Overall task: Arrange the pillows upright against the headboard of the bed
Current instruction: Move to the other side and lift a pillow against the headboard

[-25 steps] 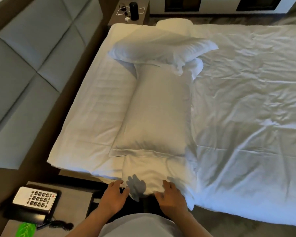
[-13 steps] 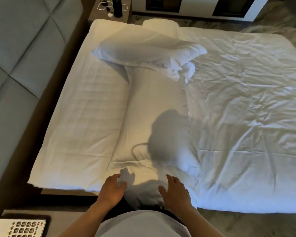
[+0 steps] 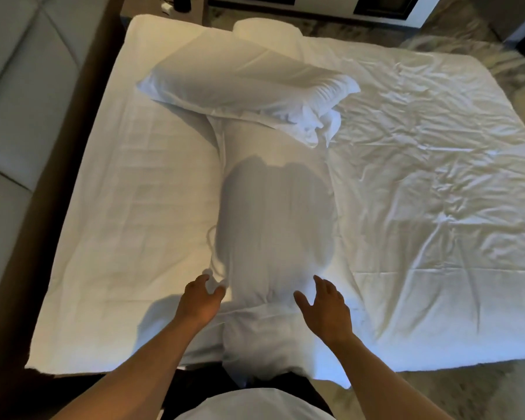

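Over the last second both hands had moved up the long white cotton pillow (image 3: 273, 225), from its near end hanging over the mattress edge to a spot further along its body. The left hand (image 3: 201, 301) now lay at the pillow's left flank with fingers curled against the fabric, though whether it actually gripped was unclear. The right hand (image 3: 325, 304) hovered with fingers spread and held nothing. That pillow lay flat, lengthwise down the white-sheeted bed (image 3: 437, 207), its far end under a second plump white pillow (image 3: 243, 83) lying crosswise. Neither stood against the grey padded headboard (image 3: 19, 95), so the lift seemed about to begin
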